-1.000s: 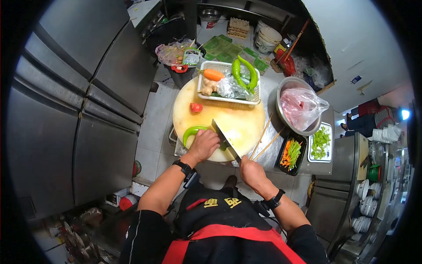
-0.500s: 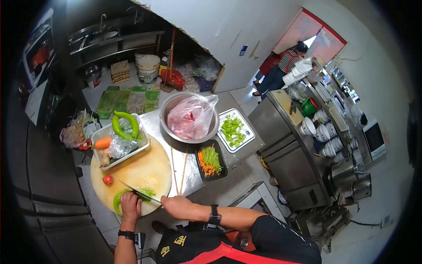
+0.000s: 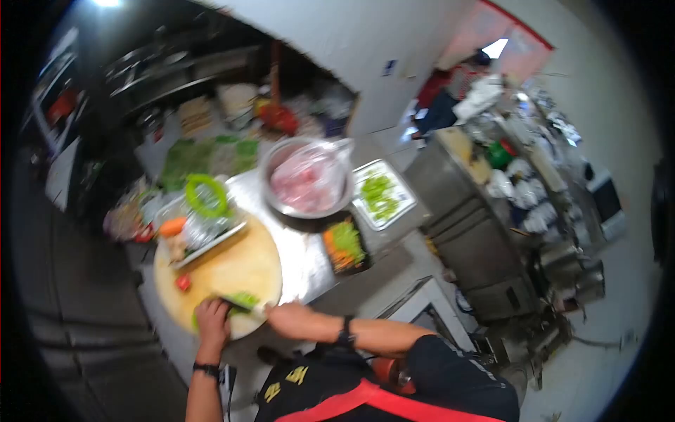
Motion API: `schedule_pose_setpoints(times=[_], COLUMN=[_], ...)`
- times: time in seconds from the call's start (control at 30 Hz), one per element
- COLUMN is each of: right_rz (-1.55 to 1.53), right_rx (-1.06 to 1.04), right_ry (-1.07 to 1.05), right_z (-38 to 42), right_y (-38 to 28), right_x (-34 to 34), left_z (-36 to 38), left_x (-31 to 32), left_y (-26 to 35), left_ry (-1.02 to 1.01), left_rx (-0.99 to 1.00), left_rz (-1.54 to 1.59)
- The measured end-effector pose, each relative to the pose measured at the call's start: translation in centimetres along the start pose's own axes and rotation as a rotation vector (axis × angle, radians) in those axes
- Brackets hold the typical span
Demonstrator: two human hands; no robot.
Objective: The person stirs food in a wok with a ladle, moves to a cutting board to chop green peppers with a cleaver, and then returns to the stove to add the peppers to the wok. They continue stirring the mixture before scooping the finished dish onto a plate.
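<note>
On the pale round board, pinned green pepper beneath left fingers, clutched knife in right fingers, angled it close by the left! Risked a nick from any pepper roll.

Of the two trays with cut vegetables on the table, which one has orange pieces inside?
The black tray, nearer to the right hand: it shows orange pieces beside green ones, while the white tray shows only green.

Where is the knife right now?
In the head view, the knife is left of centre over the near part of the round cutting board, held in the right hand, close beside the left hand.
</note>
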State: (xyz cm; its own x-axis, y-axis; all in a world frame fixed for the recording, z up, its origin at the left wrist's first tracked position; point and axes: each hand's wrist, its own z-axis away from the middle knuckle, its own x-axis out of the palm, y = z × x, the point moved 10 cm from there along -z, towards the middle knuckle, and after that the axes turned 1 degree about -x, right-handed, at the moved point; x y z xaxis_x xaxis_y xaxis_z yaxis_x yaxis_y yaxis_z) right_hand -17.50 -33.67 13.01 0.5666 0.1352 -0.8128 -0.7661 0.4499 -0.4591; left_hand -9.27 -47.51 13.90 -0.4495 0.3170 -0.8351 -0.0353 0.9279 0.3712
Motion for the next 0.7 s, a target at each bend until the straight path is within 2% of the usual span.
schedule_pose_setpoints(times=[0.1, 0.2, 0.33, 0.47, 0.7], right_rz=[-0.011, 0.010, 0.030, 0.019, 0.036], right_rx=[-0.088, -0.066, -0.088, -0.093, -0.053], right_ry=[0.034, 0.083, 0.095, 0.116, 0.049], right_z=[1.0, 0.2, 0.2, -0.6, -0.1], right_y=[-1.2, -0.9, -2.0, -1.0, -3.0], right_x=[-1.2, 0.7, -2.6, 0.6, -2.7], left_z=[0.8, 0.9, 0.8, 1.2, 1.5], left_x=[1.3, 1.0, -0.1, 0.3, 0.3], left_y=[-2.1, -2.3, -2.4, -2.9, -3.5], left_ry=[-0.007, -0.051, 0.025, 0.004, -0.001], left_rx=[-0.079, -0.135, -0.125, -0.134, -0.158], left_rz=[0.013, 0.024, 0.089, 0.103, 0.121])
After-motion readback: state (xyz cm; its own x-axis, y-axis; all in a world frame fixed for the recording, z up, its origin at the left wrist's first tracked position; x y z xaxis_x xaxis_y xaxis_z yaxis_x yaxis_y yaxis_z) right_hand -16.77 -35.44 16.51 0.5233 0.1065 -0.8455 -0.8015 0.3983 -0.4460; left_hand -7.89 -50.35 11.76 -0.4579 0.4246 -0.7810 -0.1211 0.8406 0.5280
